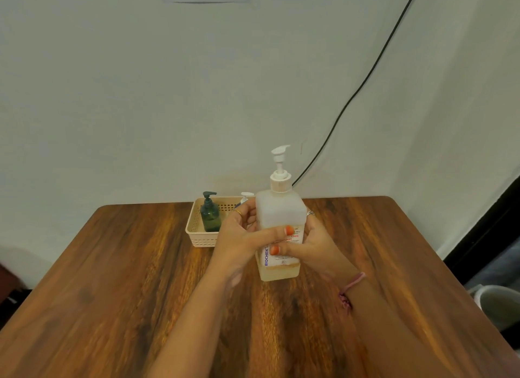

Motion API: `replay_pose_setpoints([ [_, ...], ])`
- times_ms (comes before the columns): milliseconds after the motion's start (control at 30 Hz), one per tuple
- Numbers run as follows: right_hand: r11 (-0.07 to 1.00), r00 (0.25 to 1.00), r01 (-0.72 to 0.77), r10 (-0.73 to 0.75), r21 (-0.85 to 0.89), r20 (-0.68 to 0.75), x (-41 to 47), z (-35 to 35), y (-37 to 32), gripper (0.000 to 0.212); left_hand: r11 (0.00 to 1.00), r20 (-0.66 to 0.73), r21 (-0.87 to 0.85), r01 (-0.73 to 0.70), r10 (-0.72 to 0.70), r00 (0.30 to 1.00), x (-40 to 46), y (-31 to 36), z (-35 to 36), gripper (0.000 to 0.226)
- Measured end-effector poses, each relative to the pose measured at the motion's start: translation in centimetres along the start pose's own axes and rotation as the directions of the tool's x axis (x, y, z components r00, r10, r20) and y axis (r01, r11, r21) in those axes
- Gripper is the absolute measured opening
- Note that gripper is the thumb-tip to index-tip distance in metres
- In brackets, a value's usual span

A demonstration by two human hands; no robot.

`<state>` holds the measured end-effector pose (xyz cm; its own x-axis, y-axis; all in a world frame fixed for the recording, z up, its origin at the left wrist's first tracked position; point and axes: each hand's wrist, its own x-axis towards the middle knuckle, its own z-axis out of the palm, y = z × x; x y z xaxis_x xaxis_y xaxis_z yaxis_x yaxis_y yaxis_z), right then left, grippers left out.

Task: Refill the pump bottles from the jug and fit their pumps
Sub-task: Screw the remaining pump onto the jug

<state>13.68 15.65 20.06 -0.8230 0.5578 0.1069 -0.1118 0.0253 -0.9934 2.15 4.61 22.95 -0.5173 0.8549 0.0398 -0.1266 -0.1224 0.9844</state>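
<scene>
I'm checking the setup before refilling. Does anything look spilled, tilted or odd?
No spill shows. The big bottle, held in both hands, is upright with its pump on, and holds only a shallow layer of liquid at the bottom.

Three pump bottles (280,225) (210,213) (245,199); one basket (197,237); two hands (242,237) (312,242).

It looks like a plain room in a home or small office: a wooden table (112,279) stands against a bare pale wall (140,96), a black cable (363,82) runs down it, and a beige plastic basket (197,237) holds a green pump bottle (210,218).
</scene>
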Motion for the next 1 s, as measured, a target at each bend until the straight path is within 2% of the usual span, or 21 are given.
replay_pose_setpoints([
  [100, 1.0, 0.999, 0.005, -0.005, 0.011, -0.049, 0.0, 0.0, 0.3, 0.078, 1.0, -0.001, -0.004, -0.011, 0.011, 1.0, 0.1, 0.6, 0.1, 0.064],
  [167, 1.0, 0.998, 0.013, -0.014, -0.014, -0.059, 0.0, 0.1, 0.4, 0.079, 0.995, -0.063, 0.041, -0.087, 0.09, 0.994, 0.4, 1.4, 0.0, 0.071],
  [233, 0.998, 0.998, 0.011, -0.014, -0.057, -0.062, -0.1, 0.2, 0.5, 0.08, 0.975, -0.101, 0.109, -0.192, 0.203, 0.974, 0.8, 2.6, 0.1, 0.066],
  [333, 0.996, 0.996, -0.006, -0.001, -0.086, -0.087, -0.2, 0.5, 0.2, 0.085, 0.949, -0.097, 0.194, -0.248, 0.27, 0.958, 1.3, 4.3, 0.6, 0.047],
  [400, 0.994, 0.996, 0.001, -0.011, -0.105, -0.089, -0.3, 0.6, 0.0, 0.084, 0.935, -0.085, 0.251, -0.25, 0.279, 0.957, 1.7, 4.8, 0.8, 0.034],
  [467, 0.993, 0.996, 0.012, -0.022, -0.114, -0.09, -0.4, 0.6, -0.2, 0.081, 0.93, -0.087, 0.264, -0.256, 0.287, 0.954, 1.9, 4.7, 0.7, 0.03],
  [600, 0.992, 0.995, 0.025, -0.036, -0.12, -0.091, -0.4, 0.7, -0.4, 0.078, 0.925, -0.129, 0.268, -0.268, 0.31, 0.942, 2.0, 5.0, 0.4, 0.036],
  [733, 0.993, 0.995, 0.028, -0.038, -0.112, -0.089, -0.4, 0.9, -0.4, 0.079, 0.932, -0.112, 0.265, -0.248, 0.285, 0.952, 2.0, 5.3, 0.1, 0.044],
  [900, 0.993, 0.996, 0.035, -0.045, -0.112, -0.083, -0.3, 1.2, -0.5, 0.078, 0.924, -0.054, 0.286, -0.253, 0.279, 0.959, 2.0, 5.2, -0.4, 0.027],
  [1000, 0.994, 0.996, 0.034, -0.042, -0.103, -0.079, -0.3, 1.2, -0.6, 0.078, 0.907, 0.0, 0.292, -0.303, 0.316, 0.949, 2.0, 5.2, -1.0, 0.016],
])
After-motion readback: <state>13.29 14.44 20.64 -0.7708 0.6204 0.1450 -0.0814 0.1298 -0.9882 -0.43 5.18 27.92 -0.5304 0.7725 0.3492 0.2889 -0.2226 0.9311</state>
